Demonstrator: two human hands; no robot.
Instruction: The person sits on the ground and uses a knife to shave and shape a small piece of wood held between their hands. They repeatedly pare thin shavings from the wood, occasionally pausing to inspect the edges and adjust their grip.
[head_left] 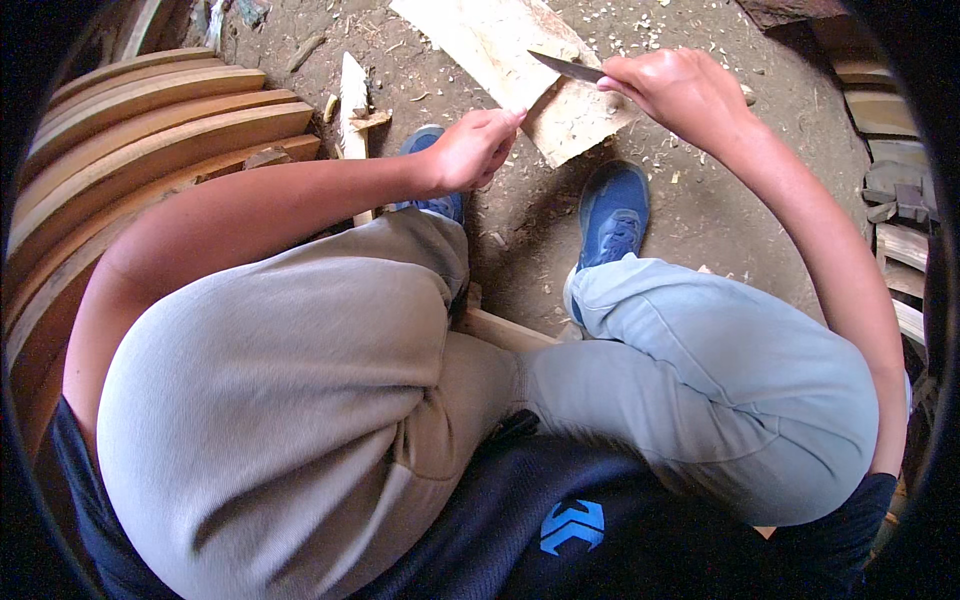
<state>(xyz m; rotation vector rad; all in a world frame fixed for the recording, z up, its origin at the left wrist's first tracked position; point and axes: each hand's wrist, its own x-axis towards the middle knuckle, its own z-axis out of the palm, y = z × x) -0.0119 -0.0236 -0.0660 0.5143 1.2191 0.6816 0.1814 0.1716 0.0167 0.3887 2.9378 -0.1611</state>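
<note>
My right hand (675,88) is closed round the handle of a knife (567,67), its dark pointed blade reaching left above a pale wooden board (578,122). At the board's left edge my left hand (475,150) is closed, thumb and finger pinched together. From those fingertips a thin dark line slants up toward the knife; whether it is a slim stick or a shadow I cannot tell. The board lies on the dirt ground beyond my feet, slanting away to the upper left.
Curved wooden pieces (190,130) are stacked at the left, and more wood (880,112) is piled at the right. A split wood strip (353,105) lies near my left shoe (437,205). My right shoe (612,212) stands just before the board. Wood chips litter the ground.
</note>
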